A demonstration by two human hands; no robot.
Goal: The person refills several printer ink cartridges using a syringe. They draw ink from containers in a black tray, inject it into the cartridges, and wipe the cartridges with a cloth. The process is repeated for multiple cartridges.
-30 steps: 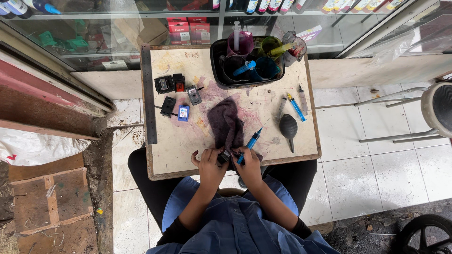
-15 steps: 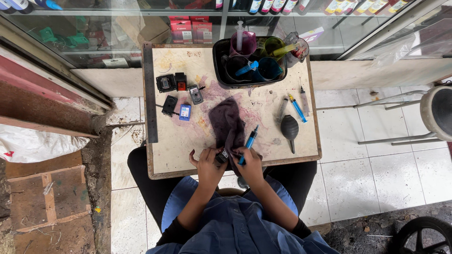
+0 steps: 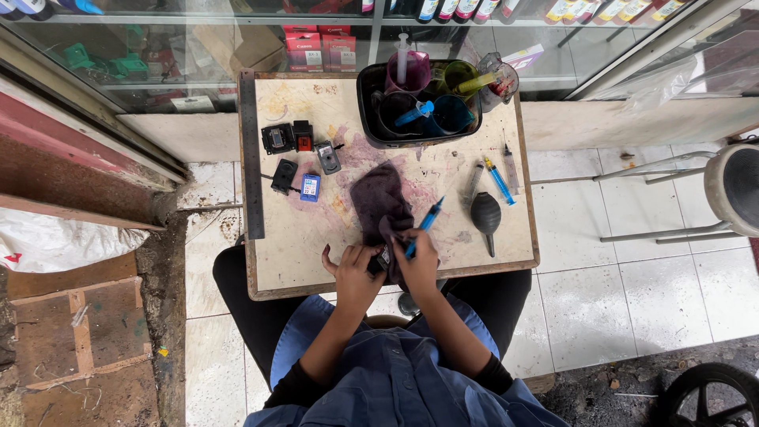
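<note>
While left hand (image 3: pixel 353 273) pinches small dark cartridge (image 3: pixel 383 259) at near table (image 3: pixel 277 261) edge on stained cloth (image 3: pixel 379 202), right hand (image 3: pixel 417 265) fingers closed around blue syringe (image 3: pixel 423 228). Cartridge likely light, rigid, ink-slick; grip by side walls.

A small stained wooden table (image 3: pixel 292 245) stands on a white tiled floor (image 3: pixel 632 261) in even daylight. Beyond it runs a glass display cabinet (image 3: pixel 158 55) on a pale ledge, with a round stool (image 3: pixel 731 190) at the right. At the left lie worn boards (image 3: pixel 79 332) and a white sack (image 3: pixel 55 245).
</note>
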